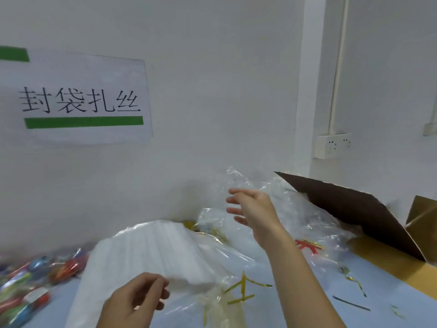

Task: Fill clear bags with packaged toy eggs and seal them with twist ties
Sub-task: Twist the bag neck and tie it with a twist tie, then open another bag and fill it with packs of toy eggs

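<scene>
The right hand (250, 209) is raised over the middle of the tabletop (307, 292), fingers spread and relaxed, holding nothing. Crumpled clear bags (238, 179) rise just behind its fingertips; whether the fingers touch the film cannot be told. The left hand (134, 301) is low at the near edge, fingers loosely curled, thumb and forefinger close together at the near edge of a white stack of flat bags (151, 254); whether it pinches a bag there is not clear, as the picture is blurred.

The stack slopes up from the near edge toward the wall (212, 91) and takes up the middle of the pale blue tabletop. Packaged toy eggs (35, 280), bright and blurred, lie in a heap at the far left, beside the stack. Gold twist ties (242, 288) lie scattered just right of the left hand, some under loose film, and more gold ones show behind the stack near the wall. A red tie (307, 246) lies past the right forearm, and a dark strip (351, 303) lies near the right edge.

A cardboard box (383, 252) stands at the right, its dark flap (350, 204) raised and leaning over the loose bags between it and the right hand. On the wall hang a paper sign (78, 100) with green bars and, further right, a socket (333, 145).
</scene>
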